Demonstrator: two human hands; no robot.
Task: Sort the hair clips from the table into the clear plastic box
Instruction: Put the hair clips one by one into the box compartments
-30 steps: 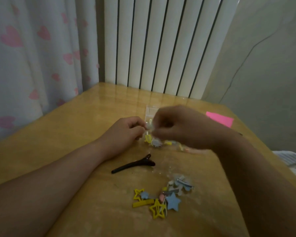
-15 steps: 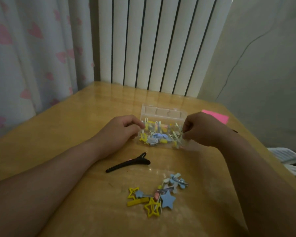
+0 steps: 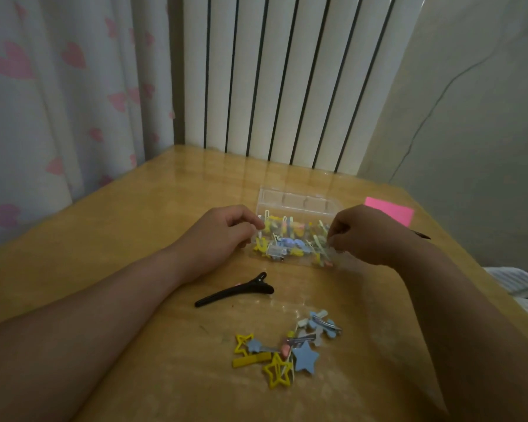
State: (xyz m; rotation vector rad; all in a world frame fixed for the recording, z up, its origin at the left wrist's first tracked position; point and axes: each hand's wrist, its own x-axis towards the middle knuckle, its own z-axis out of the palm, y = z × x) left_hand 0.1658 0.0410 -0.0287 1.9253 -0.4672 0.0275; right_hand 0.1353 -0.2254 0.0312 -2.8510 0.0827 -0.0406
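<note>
Hanging beyond the left edge of the counter [image 3: 128, 245], a pale pleated curtain [image 3: 58, 123] carries printed pink hearts. Beside it, behind the far edge, stands a white radiator [image 3: 287, 80] of tall flat ribs with dark slots between. The counter is yellowish wood, glossy enough to mirror the ribs.

The left hand [image 3: 223, 236] comes in from the near left corner on a bare forearm. Its fingers are curled, and thumb and forefinger pinch the left end of the clear plastic box [image 3: 297, 202]. About mid-counter lies a long black clip [image 3: 235, 292], smooth, shiny and tapering to a point at its left end, apart from both hands.

The box is a shallow rectangle of thin transparent plastic, its lid open toward the far edge and moulded with small ribs. It sits right of centre, nearer the far edge. Small hair clips [image 3: 282, 243] in yellow, blue, pink and white lie packed together inside it.

Toward the near edge a loose pile of hair clips [image 3: 290, 345] rests on the wood: a hollow yellow star [image 3: 276, 370], a solid blue star [image 3: 305, 356], a yellow bar [image 3: 250, 360] and some metal slides.

The right hand [image 3: 366, 236], fingers curled tight, pinches the box's right end. Behind it a bright pink paper note [image 3: 390, 210] lies flat by the far right corner. Off the right edge shows ribbed white cloth [image 3: 518, 284].
</note>
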